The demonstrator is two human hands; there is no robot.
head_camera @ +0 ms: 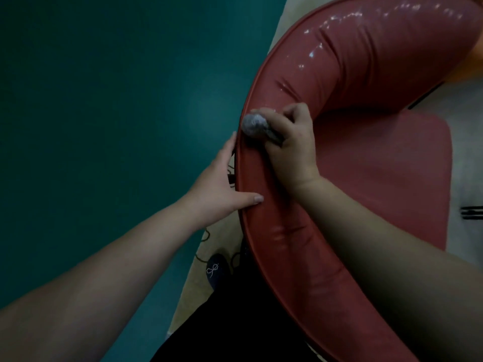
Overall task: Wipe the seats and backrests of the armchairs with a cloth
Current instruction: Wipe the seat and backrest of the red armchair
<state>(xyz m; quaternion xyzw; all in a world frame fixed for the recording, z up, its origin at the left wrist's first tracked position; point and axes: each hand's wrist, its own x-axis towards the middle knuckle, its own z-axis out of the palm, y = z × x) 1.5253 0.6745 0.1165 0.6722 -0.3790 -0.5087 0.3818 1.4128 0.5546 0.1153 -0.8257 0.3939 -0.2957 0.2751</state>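
A red armchair with a curved, glossy backrest (352,64) and a flat seat (386,165) fills the right half of the head view. My right hand (290,142) grips a bunched grey cloth (254,125) and presses it on the top of the backrest near its outer edge. My left hand (222,184) rests on the backrest's outer rim just below, fingers straight along the back and the thumb laid over the top. Wet streaks shine on the upper part of the backrest.
A teal wall (104,126) stands close on the left. Pale floor (193,283) shows between wall and chair, with dark cables and my dark shoe (217,270). An orange object (470,56) sits at the right edge. Black stripes mark the floor at right.
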